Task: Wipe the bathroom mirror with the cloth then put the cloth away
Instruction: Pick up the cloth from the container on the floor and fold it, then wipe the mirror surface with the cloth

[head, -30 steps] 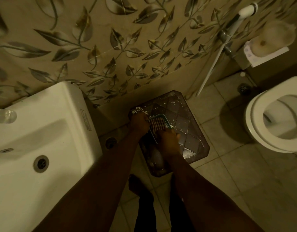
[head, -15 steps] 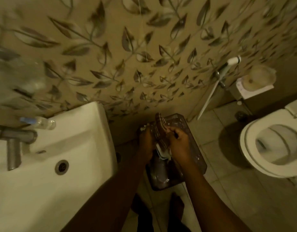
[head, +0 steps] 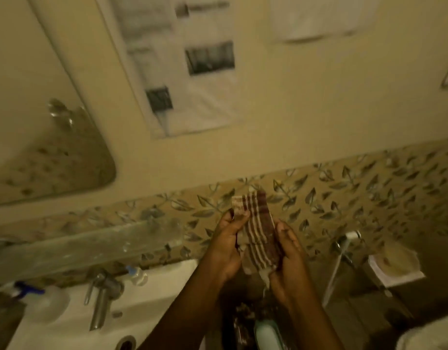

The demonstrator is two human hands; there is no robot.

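Note:
A brown and white striped cloth (head: 259, 233) is held upright between both hands in front of the leaf-patterned wall tiles. My left hand (head: 226, 245) grips its left edge with the thumb on top. My right hand (head: 287, 269) holds its right side and lower end. The bathroom mirror (head: 48, 152) hangs at the upper left, its rounded lower corner showing, well left of the cloth and above the sink. The picture is blurred by motion.
A white sink (head: 96, 322) with a metal tap (head: 101, 299) sits at the lower left, with a spray bottle (head: 38, 299) beside it. A glass shelf (head: 86, 246) runs under the mirror. A bidet sprayer (head: 344, 251), a paper holder (head: 394, 266) and a storage box (head: 258, 327) are below.
Both hands lifted the cloth out of the box on the floor up to chest height. The view swung upward from the floor to the wall and mirror.

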